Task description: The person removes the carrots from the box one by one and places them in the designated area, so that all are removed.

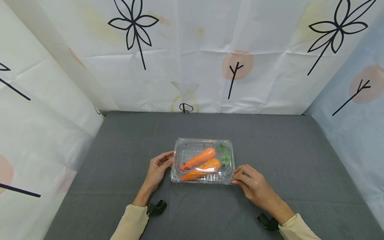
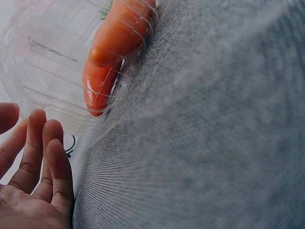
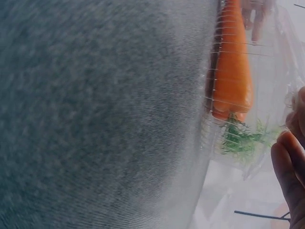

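A clear plastic clamshell box (image 1: 192, 143) with its lid down lies on the grey cloth in the head view. Inside it are two orange carrots (image 1: 204, 156) with green feathery tops (image 1: 225, 156) toward the right end. My left hand (image 1: 158, 169) is at the box's left side, and the left wrist view shows its fingers loosely extended, fingertips right at the clear wall. At the near right corner, my right hand (image 1: 252, 183) pinches the rim between thumb and fingers. The right wrist view catches only part of these fingers (image 3: 286, 164), beside the box's edge.
Grey cloth (image 1: 135, 130) covers the table under the box. A white patterned curtain (image 1: 195, 66) stands along the back, with further panels at the left and right. Dark wrist cameras (image 1: 156, 208) sit on both wrists, close above the cloth.
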The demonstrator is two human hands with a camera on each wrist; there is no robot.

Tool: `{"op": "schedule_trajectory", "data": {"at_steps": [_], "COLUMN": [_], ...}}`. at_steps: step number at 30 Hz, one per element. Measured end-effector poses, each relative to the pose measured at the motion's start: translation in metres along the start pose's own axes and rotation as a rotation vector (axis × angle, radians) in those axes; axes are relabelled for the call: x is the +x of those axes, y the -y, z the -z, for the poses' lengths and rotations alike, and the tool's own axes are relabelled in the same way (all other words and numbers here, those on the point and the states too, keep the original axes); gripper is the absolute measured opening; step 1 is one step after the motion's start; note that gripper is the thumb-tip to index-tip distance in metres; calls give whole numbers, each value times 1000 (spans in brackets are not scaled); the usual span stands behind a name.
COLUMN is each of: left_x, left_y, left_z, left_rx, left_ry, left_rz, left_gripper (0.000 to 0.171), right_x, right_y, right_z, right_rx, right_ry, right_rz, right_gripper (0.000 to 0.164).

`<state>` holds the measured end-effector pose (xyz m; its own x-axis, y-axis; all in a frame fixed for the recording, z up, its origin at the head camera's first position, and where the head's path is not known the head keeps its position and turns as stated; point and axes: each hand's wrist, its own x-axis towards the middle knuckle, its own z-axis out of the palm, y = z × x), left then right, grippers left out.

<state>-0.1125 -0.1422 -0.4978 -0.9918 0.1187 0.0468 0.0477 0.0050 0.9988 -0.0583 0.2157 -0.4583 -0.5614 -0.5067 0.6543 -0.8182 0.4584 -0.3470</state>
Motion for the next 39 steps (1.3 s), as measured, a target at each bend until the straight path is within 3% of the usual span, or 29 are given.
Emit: {"op": "schedule_trajectory", "data": {"at_steps": [15, 39], "left_x": [1, 1], "left_y": [-1, -1], "left_z": [0, -1], "left_rx": [4, -8], "left_ry": [-3, -9], "left_rz": [6, 4], "left_gripper": [32, 31], "right_x": [8, 2], "right_y": [1, 3], "right_z": [-3, 0], "right_rx": [-40, -8], "right_ry": [-53, -43], "right_rz": [147, 109], "right_gripper": [28, 27]}}
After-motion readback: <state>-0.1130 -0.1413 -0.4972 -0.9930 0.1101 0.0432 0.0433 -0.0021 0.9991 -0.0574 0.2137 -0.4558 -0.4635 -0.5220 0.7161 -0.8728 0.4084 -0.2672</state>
